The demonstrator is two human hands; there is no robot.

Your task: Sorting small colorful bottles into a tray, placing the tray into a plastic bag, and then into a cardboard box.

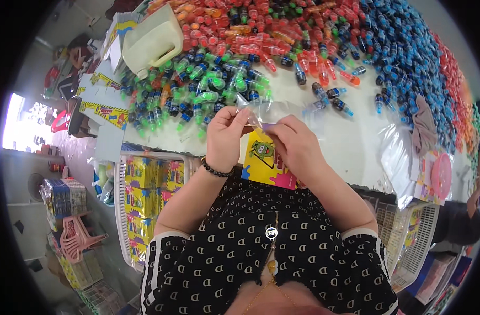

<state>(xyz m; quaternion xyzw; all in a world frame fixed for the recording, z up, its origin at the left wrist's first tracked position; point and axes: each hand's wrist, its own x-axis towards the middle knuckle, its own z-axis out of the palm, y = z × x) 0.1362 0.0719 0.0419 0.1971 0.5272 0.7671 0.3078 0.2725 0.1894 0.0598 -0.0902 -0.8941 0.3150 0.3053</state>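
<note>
Head view: L hand [227,139] pinches clear film [249,108]; R hand [303,144] grips 1 yellow packet [266,164] at table [350,152] edge. Prob. partway: both items in hand, boxes [140,202] already in 1 L-side crate [121,220], bottles [206,86] loose, too many to count; 1 jug [153,42].

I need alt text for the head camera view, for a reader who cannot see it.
A person's left hand pinches clear plastic while the right hand holds a yellow printed package at a white table. Heaps of small green, red and blue bottles lie beyond; a white basket of yellow packages is below left.
</note>
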